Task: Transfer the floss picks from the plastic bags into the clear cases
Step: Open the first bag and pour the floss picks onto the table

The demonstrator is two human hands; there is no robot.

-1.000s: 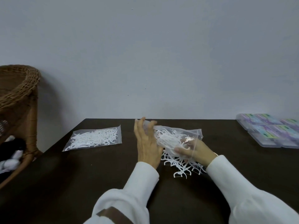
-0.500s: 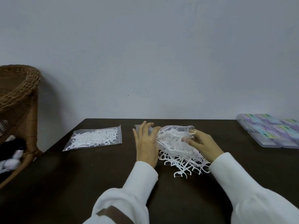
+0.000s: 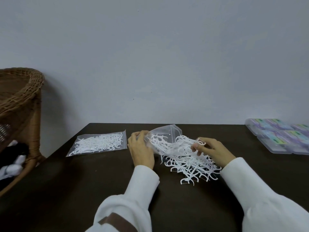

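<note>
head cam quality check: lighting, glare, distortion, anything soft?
Head view: dim, flat light; dark table swallows detail; white floss picks stay readable. Small glint on the open bag. Wide-angle bends the table edge. Clear cases at right are soft and cropped.

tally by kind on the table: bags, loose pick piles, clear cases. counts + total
Plastic bags: 2, a full flat bag and an open bag that the left hand grips.
Loose pick piles: 1, right hand pinching picks.
Clear cases: cannot tell, cut off at frame edge.
Total: 3 countable.
</note>
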